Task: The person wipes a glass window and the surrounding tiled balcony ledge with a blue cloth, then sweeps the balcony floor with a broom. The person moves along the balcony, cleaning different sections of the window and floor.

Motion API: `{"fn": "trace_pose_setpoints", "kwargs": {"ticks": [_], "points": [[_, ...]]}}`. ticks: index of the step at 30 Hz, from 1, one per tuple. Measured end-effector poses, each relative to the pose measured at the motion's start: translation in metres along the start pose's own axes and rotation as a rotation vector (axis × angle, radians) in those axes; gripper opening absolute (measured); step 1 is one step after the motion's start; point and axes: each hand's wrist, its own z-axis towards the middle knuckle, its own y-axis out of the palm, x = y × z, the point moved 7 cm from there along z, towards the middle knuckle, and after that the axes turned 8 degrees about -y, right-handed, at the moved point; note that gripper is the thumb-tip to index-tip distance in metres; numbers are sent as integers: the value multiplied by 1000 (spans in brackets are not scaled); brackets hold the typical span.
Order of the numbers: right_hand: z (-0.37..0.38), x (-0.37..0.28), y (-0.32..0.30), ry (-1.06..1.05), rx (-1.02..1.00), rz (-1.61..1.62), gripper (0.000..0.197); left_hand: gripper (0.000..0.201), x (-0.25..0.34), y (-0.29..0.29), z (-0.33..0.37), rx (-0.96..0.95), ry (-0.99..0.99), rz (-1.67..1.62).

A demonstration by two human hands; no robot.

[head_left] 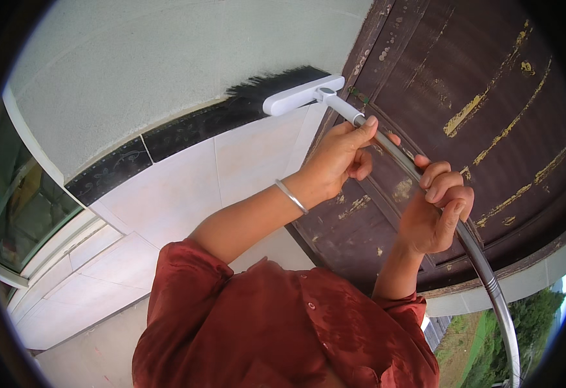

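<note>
A broom with a white plastic head (296, 97) and black bristles is raised, its bristle side toward the wall. Its shiny metal handle (397, 154) runs down to the lower right and looks bent by the lens. My left hand (341, 155), with a silver bangle at the wrist, grips the handle just below the white socket, thumb lying along the tube. Farther down, my right hand (441, 204) has its fingers curled round the same handle. The handle's far end runs out of view at the lower right.
Behind the broom is a grey wall (134, 71) with a black tile band (182, 132) and pale tiles (173, 194) below. A dark brown door (438, 77) with worn yellowish patches stands at the right. At the left is a window (27, 200); greenery (532, 323) shows at the lower right.
</note>
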Motion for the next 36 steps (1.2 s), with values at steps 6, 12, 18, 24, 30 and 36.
{"fn": "trace_pose_setpoints", "kwargs": {"ticks": [6, 12, 18, 24, 30, 36], "points": [[13, 23, 4, -67, -243, 296, 45, 35, -3, -32, 36, -9, 4, -38], [22, 48, 24, 6, -253, 756, 56, 35, 10, -56, -38, 306, 175, -7], [12, 71, 38, 140, -243, 1051, 55, 37, 5, -62, -98, 627, 381, 109], [23, 77, -5, 125, -257, 1055, 50, 33, -1, -32, -67, 497, 360, 125], [60, 55, -53, -61, -246, 558, 47, 37, -15, -5, 66, 18, 77, -47], [66, 84, -27, -61, -240, 518, 48, 47, -5, -32, 95, 0, 21, -103]]}}
